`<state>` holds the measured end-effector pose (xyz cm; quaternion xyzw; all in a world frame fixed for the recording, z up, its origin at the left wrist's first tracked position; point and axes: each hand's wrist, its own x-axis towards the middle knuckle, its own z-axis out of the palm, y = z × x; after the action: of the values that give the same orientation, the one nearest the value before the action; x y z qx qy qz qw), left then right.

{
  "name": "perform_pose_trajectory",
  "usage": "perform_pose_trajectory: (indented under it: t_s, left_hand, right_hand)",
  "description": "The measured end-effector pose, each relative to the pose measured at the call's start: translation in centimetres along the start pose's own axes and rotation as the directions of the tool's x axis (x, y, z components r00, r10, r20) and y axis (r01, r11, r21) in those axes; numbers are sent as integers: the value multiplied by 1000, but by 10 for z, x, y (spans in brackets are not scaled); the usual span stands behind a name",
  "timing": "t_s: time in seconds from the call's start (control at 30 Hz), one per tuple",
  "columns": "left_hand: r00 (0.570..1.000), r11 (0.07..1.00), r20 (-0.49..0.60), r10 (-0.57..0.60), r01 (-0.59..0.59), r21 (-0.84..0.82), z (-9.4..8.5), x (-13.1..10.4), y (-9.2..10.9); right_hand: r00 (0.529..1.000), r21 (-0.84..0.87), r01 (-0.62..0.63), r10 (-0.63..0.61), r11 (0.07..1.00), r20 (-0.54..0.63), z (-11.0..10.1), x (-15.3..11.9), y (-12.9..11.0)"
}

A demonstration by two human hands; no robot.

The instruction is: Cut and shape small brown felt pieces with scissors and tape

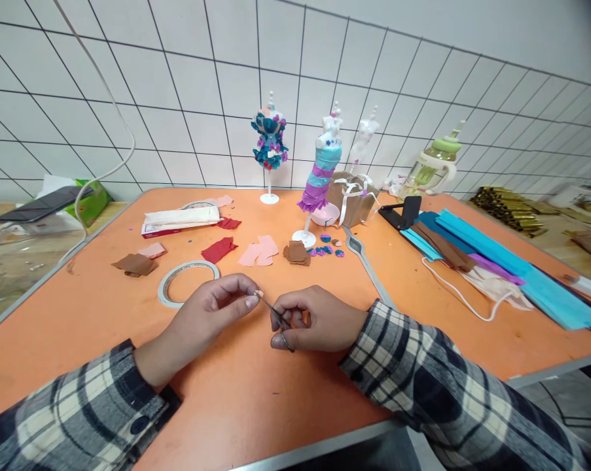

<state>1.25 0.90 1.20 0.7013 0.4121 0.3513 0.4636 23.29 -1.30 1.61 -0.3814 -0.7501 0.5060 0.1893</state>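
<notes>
Over the front of the orange table (236, 405), my left hand (211, 311) pinches a small pink paper piece (259, 294) between thumb and fingertips. My right hand (319, 320) grips small metal scissors (275, 314), its fingers at the handle loops. The blade tips meet the pink piece at my left fingertips; whether the blades are apart is too small to tell. Just behind my left hand lies a roll of white tape (165, 288). Beyond my hands are pink paper pieces (260, 251), brown paper pieces (296, 253) and a red paper piece (219, 249).
Several small mannequins stand at the back, one in a blue and purple dress (321, 171), one in teal petals (269, 140). A bottle (430, 167) stands back right. Crepe paper strips (501, 252) and a white cable (452, 291) lie right; a phone (44, 204) rests left.
</notes>
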Motion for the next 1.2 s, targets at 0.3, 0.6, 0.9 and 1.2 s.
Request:
perform_pose_trajectory:
  t_s: [0.3, 0.6, 0.9, 1.2]
  left_hand:
    - [1000, 1000, 7, -15, 15, -23, -1, 0, -1]
    - [996, 998, 85, 35, -30, -57, -9, 3, -6]
    - [983, 997, 168, 72, -67, -33, -11, 4, -4]
    - [975, 998, 213, 63, -59, -26, -12, 4, -5]
  right_hand:
    - [1000, 51, -4, 3, 999, 24, 0, 0, 0]
    - [999, 113, 7, -12, 994, 40, 0, 0, 5]
    - [994, 108, -8, -4, 994, 109, 0, -2, 4]
    - [990, 164, -51, 29, 985, 136, 0, -1, 8]
